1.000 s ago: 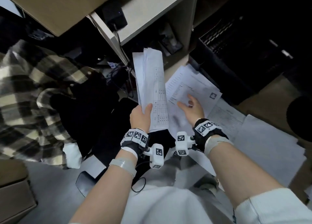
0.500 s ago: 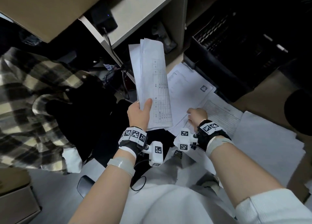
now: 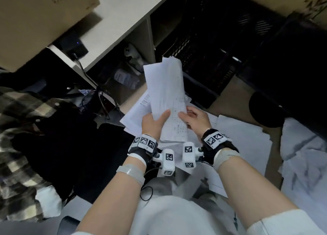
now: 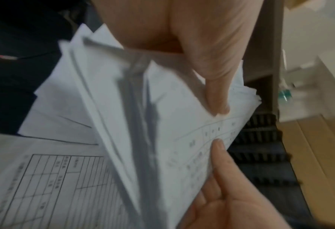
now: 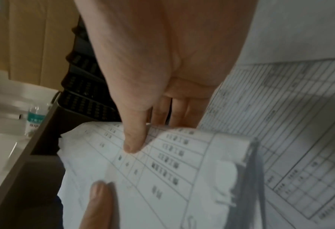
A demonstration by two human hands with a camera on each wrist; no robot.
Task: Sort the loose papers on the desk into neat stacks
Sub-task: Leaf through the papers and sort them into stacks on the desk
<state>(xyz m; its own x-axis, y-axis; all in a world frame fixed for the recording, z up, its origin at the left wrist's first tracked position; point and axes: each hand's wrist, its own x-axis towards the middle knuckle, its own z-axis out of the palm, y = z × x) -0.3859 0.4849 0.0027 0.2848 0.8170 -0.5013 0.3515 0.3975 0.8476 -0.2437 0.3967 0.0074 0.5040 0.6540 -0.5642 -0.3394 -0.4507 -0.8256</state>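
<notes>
A sheaf of white printed papers (image 3: 166, 93) stands nearly upright in front of me, a table printed on its top sheet. My left hand (image 3: 153, 122) grips its lower left edge, thumb across the front. My right hand (image 3: 192, 118) holds its right edge, thumb on the front and fingers behind. The wrist views show both thumbs pressed on the sheaf (image 4: 162, 124) (image 5: 152, 178). More loose sheets (image 3: 136, 114) lie flat on the floor under the sheaf, and others (image 3: 242, 139) spread to the right.
A black slatted crate (image 3: 203, 45) stands just beyond the papers. A pale desk (image 3: 123, 9) with a cardboard box (image 3: 35, 18) and a black charger (image 3: 74, 45) sits at upper left. A plaid garment (image 3: 19, 132) lies left. Crumpled white paper (image 3: 306, 160) lies far right.
My right hand has left the sheets on the floor and taken hold of the sheaf's right edge. The sheaf has shifted right and nearer the crate.
</notes>
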